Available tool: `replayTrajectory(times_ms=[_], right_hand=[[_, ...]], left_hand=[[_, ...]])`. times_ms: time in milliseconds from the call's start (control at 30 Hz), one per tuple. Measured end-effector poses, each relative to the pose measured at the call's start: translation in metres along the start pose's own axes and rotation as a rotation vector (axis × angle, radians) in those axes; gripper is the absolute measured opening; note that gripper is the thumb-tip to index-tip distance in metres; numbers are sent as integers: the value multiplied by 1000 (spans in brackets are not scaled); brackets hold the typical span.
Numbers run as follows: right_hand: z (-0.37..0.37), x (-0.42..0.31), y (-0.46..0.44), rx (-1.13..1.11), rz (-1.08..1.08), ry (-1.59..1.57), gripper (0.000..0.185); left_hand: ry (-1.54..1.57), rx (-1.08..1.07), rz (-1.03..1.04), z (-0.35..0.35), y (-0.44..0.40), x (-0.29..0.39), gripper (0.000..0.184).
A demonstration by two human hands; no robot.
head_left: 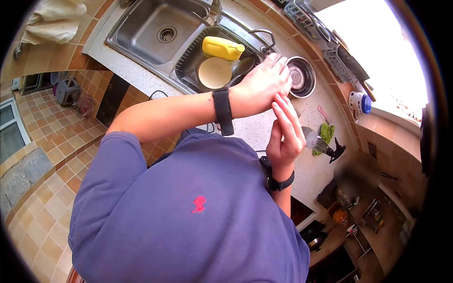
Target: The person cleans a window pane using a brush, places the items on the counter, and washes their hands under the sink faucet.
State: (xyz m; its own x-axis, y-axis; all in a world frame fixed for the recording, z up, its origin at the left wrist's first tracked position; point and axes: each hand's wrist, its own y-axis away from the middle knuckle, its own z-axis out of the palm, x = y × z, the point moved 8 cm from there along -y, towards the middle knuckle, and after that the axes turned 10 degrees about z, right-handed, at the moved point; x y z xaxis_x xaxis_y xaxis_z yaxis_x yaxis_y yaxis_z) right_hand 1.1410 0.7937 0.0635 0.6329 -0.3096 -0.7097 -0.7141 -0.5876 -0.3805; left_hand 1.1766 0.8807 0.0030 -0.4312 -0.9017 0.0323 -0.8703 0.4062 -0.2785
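My left hand (263, 87) reaches over the right side of the sink, palm down, with its fingers stretched out and nothing seen in it. Just below it, my right hand (287, 137) is upright with straight fingers. Its fingertips touch the heel of my left hand, and no object shows in it. Black straps circle both wrists. Beyond my left fingertips sits a round metal bowl (302, 77). A yellow bottle (222, 48) and a cream-coloured bowl (214, 73) lie in the dark drying basket (186, 57) beside my left hand.
A steel sink basin (141, 37) and a faucet (214, 13) are at the top. On the speckled counter (245, 131), a spray bottle (317, 143) lies near a green cloth (326, 134). Baskets and a white-blue mug (359, 102) line the window ledge.
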Motion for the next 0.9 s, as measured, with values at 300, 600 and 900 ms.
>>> replayTrajectory(times_ms=[300, 600, 900], right_hand=[[37, -59, -18, -297, -307, 5, 37], [29, -63, -11, -228, -342, -22, 30], [8, 18, -25, -195, 9, 86, 33]], left_hand=[[-109, -261, 235, 47, -20, 36, 37], [-121, -251, 292, 47, -16, 41, 38], [31, -233, 346, 45, 8, 44, 63]])
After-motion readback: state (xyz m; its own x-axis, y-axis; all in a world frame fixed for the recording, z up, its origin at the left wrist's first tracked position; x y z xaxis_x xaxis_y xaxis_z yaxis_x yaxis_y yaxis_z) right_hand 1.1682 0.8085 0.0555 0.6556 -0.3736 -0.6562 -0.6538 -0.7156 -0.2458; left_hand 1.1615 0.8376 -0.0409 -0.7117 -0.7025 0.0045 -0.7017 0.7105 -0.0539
